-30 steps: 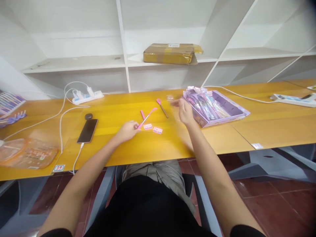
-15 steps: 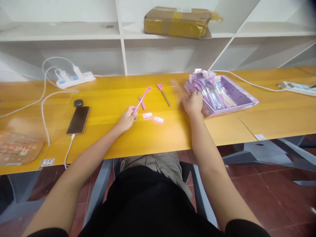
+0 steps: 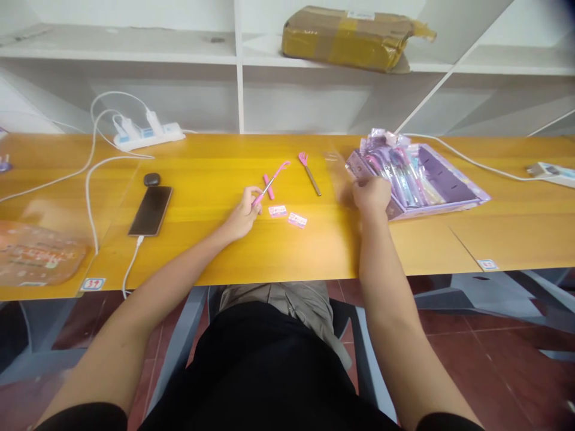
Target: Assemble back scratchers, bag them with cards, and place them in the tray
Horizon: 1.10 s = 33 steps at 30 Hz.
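My left hand is closed around the pink handle of a small back scratcher, its metal rod and pink claw end pointing up and away. Just behind it lies a pink cap-like tube. A second back scratcher, with a pink claw and metal rod, rests on the table between my hands. My right hand is closed at the left edge of a purple display box, on what looks like a clear plastic bag. Wrapped pieces fill the box's left side. My right fingertips are hidden.
Two small printed cards lie in front of me. To the left are a charging phone, a dark earbud case, a power strip with cables and an orange pouch. A taped parcel sits on the shelf.
The view has shifted, so everything appears further right. My left hand keeps the back scratcher. The clear plastic beside my right hand was blurred and now shows more plainly.
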### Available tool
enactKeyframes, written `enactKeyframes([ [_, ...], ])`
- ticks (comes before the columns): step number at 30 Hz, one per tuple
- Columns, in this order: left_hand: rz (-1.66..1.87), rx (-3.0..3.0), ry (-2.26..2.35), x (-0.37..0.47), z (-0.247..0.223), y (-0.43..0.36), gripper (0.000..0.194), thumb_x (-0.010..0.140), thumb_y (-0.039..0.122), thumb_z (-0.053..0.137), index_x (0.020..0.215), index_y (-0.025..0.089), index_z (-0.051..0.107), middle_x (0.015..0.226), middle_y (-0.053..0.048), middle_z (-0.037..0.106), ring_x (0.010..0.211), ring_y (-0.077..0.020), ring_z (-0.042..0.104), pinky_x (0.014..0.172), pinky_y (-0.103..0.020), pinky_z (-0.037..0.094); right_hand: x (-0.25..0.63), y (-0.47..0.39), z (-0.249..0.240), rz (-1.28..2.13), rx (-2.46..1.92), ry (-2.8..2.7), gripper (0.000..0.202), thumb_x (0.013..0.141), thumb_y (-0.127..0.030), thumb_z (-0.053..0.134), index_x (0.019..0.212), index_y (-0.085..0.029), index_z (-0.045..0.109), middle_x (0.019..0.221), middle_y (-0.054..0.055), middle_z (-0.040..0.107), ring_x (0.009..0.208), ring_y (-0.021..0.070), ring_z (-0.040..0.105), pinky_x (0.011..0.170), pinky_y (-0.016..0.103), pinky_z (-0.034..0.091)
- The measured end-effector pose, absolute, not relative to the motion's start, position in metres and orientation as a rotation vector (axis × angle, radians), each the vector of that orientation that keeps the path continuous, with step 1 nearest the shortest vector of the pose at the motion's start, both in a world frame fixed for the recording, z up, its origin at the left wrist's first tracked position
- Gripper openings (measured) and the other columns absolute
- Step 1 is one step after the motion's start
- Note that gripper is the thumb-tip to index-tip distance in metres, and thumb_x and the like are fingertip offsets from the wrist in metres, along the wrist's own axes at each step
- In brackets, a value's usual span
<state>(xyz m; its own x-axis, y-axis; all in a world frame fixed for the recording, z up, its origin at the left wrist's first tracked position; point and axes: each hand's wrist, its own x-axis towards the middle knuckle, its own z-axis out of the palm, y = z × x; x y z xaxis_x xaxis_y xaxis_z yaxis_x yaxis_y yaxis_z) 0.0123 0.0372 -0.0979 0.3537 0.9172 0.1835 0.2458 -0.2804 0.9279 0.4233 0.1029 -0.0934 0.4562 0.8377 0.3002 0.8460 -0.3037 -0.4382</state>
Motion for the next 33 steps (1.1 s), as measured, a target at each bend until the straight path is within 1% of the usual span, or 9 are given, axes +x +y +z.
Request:
enactKeyframes([
  [5, 0.949, 1.87, 1.077, 0.013, -0.092, 0.036, 0.023, 0.109, 0.035, 0.053, 0.118, 0.023, 0.07, 0.098, -0.003, 0.066, 0.087, -0.0187, 0.058, 0.085, -0.033, 0.047, 0.389, 0.1, -0.053, -0.06, -1.765, -1.343, 0.032, 0.104, -0.039, 0.058, 0.113, -0.015, 0.077, 0.106, 0.017, 0.079, 0.095, 0.0297, 0.074, 0.098, 0.05, 0.061],
  [9, 1.005, 1.841, 1.042, 0.016, -0.087, 0.034, 0.031, 0.102, 0.046, 0.068, 0.118, 0.02, 0.076, 0.111, -0.008, 0.071, 0.101, -0.0223, 0.063, 0.094, -0.035, 0.05, 0.292, 0.078, -0.034, 0.214, -1.298, -1.548, 0.028, 0.102, -0.049, 0.068, 0.11, -0.024, 0.075, 0.098, 0.008, 0.076, 0.084, 0.0231, 0.069, 0.086, 0.041, 0.061],
  [12, 1.021, 1.772, 0.983, 0.016, -0.087, 0.033, 0.048, 0.09, 0.053, 0.083, 0.122, 0.019, 0.075, 0.108, -0.008, 0.073, 0.091, -0.0208, 0.061, 0.087, -0.034, 0.05, 0.222, 0.055, -0.04, 0.504, -1.027, -1.706, 0.029, 0.101, -0.057, 0.074, 0.108, -0.029, 0.076, 0.09, 0.004, 0.073, 0.08, 0.0225, 0.066, 0.082, 0.04, 0.06],
  [14, 1.024, 1.709, 0.997, 0.014, -0.088, 0.033, 0.057, 0.084, 0.058, 0.089, 0.12, 0.017, 0.074, 0.102, -0.007, 0.073, 0.085, -0.0195, 0.059, 0.082, -0.033, 0.049, 0.198, 0.043, -0.05, 0.661, -0.881, -1.821, 0.036, 0.104, -0.065, 0.068, 0.106, -0.03, 0.077, 0.093, 0.005, 0.074, 0.085, 0.0236, 0.068, 0.087, 0.041, 0.06],
  [16, 1.036, 1.644, 1.023, 0.012, -0.089, 0.034, 0.057, 0.083, 0.062, 0.088, 0.114, 0.017, 0.074, 0.099, -0.007, 0.073, 0.087, -0.0202, 0.061, 0.083, -0.034, 0.05, 0.194, 0.037, -0.06, 0.778, -0.801, -1.838, 0.048, 0.108, -0.073, 0.057, 0.103, -0.029, 0.078, 0.099, 0.006, 0.075, 0.091, 0.0247, 0.069, 0.092, 0.043, 0.059],
  [18, 1.048, 1.588, 1.036, 0.01, -0.091, 0.036, 0.053, 0.087, 0.065, 0.084, 0.107, 0.017, 0.075, 0.095, -0.007, 0.072, 0.089, -0.021, 0.062, 0.086, -0.035, 0.05, 0.203, 0.038, -0.068, 0.846, -0.817, -1.703, 0.056, 0.108, -0.079, 0.052, 0.1, -0.029, 0.076, 0.099, 0.007, 0.074, 0.089, 0.0242, 0.068, 0.089, 0.043, 0.059],
  [22, 1.002, 1.572, 1.087, 0.012, -0.094, 0.035, 0.046, 0.091, 0.064, 0.078, 0.1, 0.019, 0.076, 0.08, -0.002, 0.064, 0.08, -0.0195, 0.06, 0.082, -0.035, 0.051, 0.221, 0.053, -0.077, 0.928, -0.947, -1.334, 0.06, 0.095, -0.088, 0.066, 0.099, -0.028, 0.067, 0.085, 0.002, 0.065, 0.074, 0.0189, 0.06, 0.07, 0.035, 0.054],
  [27, 0.986, 1.733, 1.046, 0.015, -0.088, 0.03, 0.035, 0.094, 0.055, 0.078, 0.096, 0.02, 0.08, 0.092, -0.006, 0.068, 0.11, -0.0263, 0.069, 0.104, -0.04, 0.052, 0.218, 0.066, -0.083, 1.251, -0.924, -1.336, 0.07, 0.072, -0.082, 0.092, 0.111, -0.028, 0.068, 0.092, 0.0, 0.071, 0.08, 0.0182, 0.065, 0.067, 0.031, 0.055],
  [33, 0.971, 1.772, 0.954, 0.015, -0.083, 0.029, 0.033, 0.095, 0.052, 0.078, 0.092, 0.019, 0.08, 0.111, -0.009, 0.074, 0.108, -0.0251, 0.069, 0.111, -0.044, 0.051, 0.211, 0.057, -0.084, 1.415, -0.848, -1.407, 0.057, 0.075, -0.072, 0.095, 0.093, -0.023, 0.072, 0.088, 0.0, 0.073, 0.075, 0.0147, 0.061, 0.067, 0.029, 0.052],
])
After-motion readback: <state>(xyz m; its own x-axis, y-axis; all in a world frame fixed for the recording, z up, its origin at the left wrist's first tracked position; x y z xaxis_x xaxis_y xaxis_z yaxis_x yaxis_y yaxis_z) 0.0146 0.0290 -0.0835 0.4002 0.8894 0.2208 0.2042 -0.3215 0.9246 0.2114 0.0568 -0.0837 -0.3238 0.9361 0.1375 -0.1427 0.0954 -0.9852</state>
